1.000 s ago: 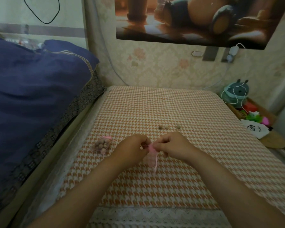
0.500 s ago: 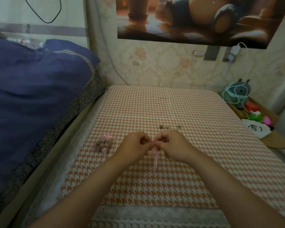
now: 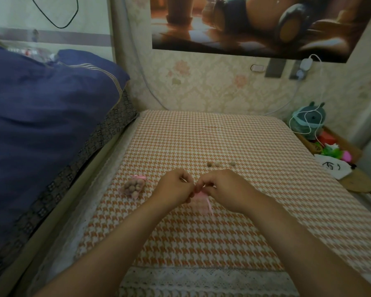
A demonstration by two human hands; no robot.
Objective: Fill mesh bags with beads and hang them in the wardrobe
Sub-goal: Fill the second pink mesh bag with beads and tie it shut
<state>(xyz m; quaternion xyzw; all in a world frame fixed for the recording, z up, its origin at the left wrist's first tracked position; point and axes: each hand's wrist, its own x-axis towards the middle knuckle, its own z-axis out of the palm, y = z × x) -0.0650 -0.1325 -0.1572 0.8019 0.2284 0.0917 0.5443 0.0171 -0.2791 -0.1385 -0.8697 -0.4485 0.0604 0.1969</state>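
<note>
A small pink mesh bag (image 3: 200, 202) hangs just above the houndstooth tablecloth (image 3: 201, 243), its ribbon trailing down on the right. My left hand (image 3: 173, 189) and my right hand (image 3: 223, 187) pinch its top edge from either side, fingers curled and nearly touching. A filled pink mesh bag (image 3: 134, 186) of brown beads, tied with a bow, lies on the cloth to the left of my left hand. Three loose brown beads (image 3: 214, 163) sit just beyond my right hand.
A bed with a dark blue quilt (image 3: 41, 125) borders the table on the left. At the right edge stand a green plush toy (image 3: 306, 118) wrapped in a white cable, a box of small items (image 3: 330, 148) and a woven mat (image 3: 358, 183). Wallpapered wall behind.
Both hands rose slightly and closed in on the bag's mouth. The bag bunched up half a second ago and now hangs spread below my fingers again.
</note>
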